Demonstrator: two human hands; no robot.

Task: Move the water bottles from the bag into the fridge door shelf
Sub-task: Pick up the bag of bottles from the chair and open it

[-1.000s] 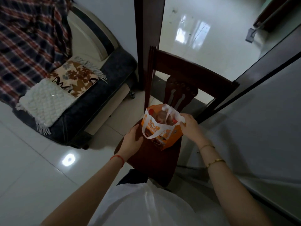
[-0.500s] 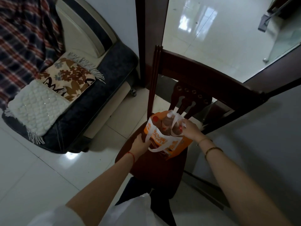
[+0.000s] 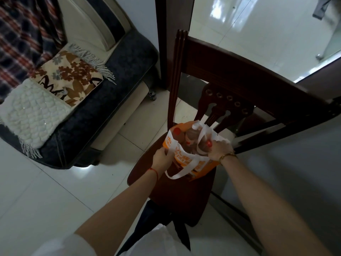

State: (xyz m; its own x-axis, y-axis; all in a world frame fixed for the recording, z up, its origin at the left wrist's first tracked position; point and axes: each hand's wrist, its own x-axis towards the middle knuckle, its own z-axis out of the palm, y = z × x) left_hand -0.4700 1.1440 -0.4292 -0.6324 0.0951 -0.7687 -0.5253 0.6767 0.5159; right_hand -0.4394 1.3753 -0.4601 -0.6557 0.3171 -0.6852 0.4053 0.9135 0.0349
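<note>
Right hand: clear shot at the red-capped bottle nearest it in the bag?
Probably yes. The bag is spread open and the bottle stands uncovered beside the right hand, which must first release the rim.

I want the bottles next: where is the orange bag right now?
Head view, centre: the orange bag stands on the wooden chair seat, gripped between the left hand and right hand.

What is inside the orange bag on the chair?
At least three bottles stand in the bag; two show red caps. Their lower parts, and anything beneath or behind them, are covered by the bag's walls.
</note>
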